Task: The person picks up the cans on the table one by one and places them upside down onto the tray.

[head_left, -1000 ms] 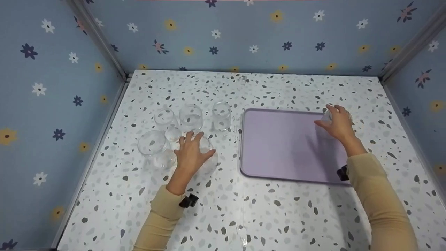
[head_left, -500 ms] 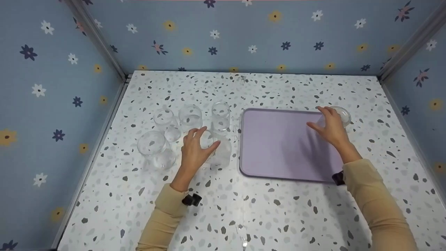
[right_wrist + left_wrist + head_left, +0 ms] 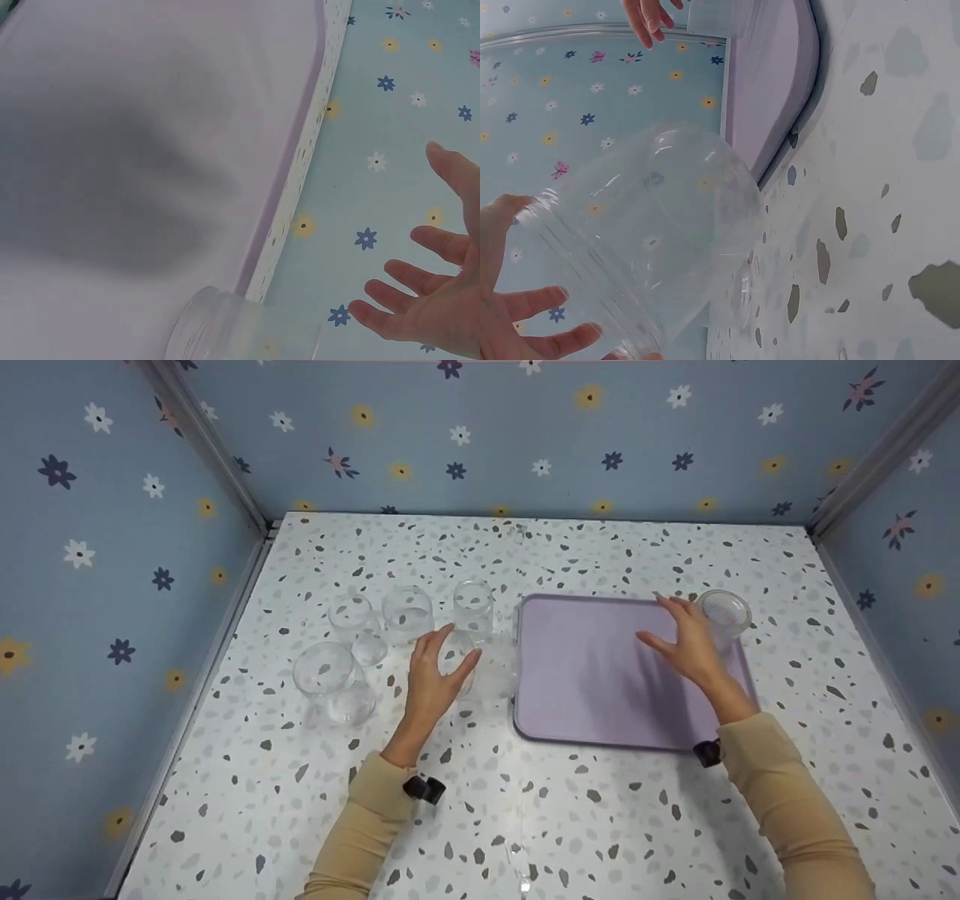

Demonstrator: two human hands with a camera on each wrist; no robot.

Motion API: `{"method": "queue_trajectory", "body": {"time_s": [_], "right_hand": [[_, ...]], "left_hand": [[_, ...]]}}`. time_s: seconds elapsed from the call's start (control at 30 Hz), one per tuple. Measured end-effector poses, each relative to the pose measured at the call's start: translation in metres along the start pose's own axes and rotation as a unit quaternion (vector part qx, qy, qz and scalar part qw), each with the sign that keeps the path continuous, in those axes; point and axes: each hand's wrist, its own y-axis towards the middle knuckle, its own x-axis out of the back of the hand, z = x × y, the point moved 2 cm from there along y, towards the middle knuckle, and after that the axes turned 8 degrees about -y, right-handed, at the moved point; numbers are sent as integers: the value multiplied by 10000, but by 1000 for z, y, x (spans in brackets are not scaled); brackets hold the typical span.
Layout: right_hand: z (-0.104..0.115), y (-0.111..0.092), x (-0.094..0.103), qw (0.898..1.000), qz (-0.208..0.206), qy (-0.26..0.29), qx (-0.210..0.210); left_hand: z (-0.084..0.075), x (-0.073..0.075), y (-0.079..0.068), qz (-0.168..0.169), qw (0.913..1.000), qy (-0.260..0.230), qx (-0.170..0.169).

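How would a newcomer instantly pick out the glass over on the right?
Find the speckled white table, then the flat purple tray on it. At the tray's far right corner stands the clear glass, the only one by the right hand; the other glasses are farther left.

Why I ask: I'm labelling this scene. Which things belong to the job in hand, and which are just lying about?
Part of the job, it seems:
left hand
the clear jar it holds
purple tray
corner jar, at the tray's far right
right hand, over the tray
probably four jars left of the tray

Just surroundings:
speckled table
flowered walls
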Motion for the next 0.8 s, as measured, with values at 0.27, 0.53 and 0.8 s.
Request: {"method": "queue_trajectory", "body": {"time_s": [0.27, 0.53, 0.8], "right_hand": [[17, -3, -7, 9989, -146, 363, 264], [32, -7, -14, 9970, -99, 602, 470], [43, -11, -20, 9942, -119, 864, 633]], "left_hand": [[2, -9, 4, -58, 9987, -499, 101], [-2, -18, 8, -50, 9969, -744, 234], [-1, -33, 11, 5, 9931, -1119, 338]]}}
